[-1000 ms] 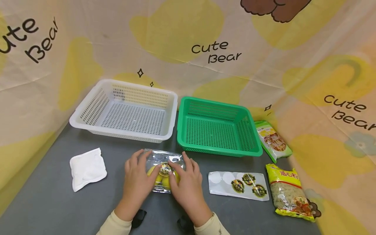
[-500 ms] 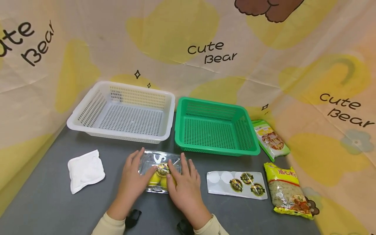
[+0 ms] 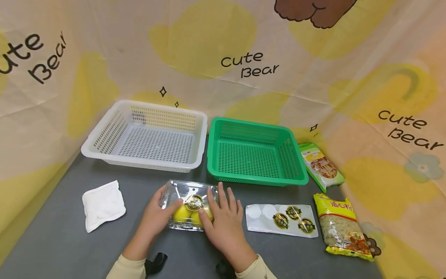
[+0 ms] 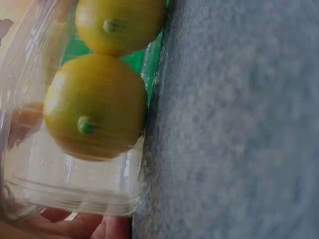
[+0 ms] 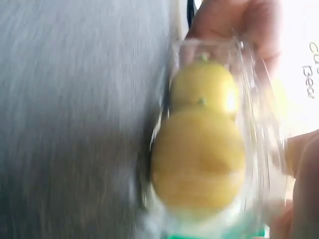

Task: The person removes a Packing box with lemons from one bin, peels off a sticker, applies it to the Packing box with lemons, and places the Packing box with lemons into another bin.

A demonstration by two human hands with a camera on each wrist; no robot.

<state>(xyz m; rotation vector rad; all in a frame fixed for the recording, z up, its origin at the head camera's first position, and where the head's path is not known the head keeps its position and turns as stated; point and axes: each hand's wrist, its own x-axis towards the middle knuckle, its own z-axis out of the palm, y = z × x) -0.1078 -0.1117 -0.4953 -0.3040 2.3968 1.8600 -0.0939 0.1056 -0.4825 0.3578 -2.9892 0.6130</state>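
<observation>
A clear plastic clamshell box (image 3: pixel 178 190) with yellow round fruits (image 4: pixel 94 107) in it is between both hands at the front of the table. A round black-and-gold sticker (image 3: pixel 194 202) is on its lid. My left hand (image 3: pixel 153 215) grips the left end, thumb over the lid and fingers around the side. My right hand (image 3: pixel 224 223) lies over the right end with its fingers straight and spread, the thumb on the lid near the sticker. The right wrist view is blurred but shows fruits (image 5: pixel 199 159) through the plastic. Whether the box is off the table, I cannot tell.
Behind stand a white basket (image 3: pixel 146 164) and a green basket (image 3: pixel 258 179). A sheet with several round stickers (image 3: pixel 256 223) lies to the right, beside a yellow bag (image 3: pixel 343 228) and a green bag (image 3: pixel 322 166). A white packet (image 3: pixel 103 206) lies left.
My left hand has shifted left, from over the lid to the box's left end, uncovering more of the lid. The right hand's fingers have spread apart, and the sticker is less covered.
</observation>
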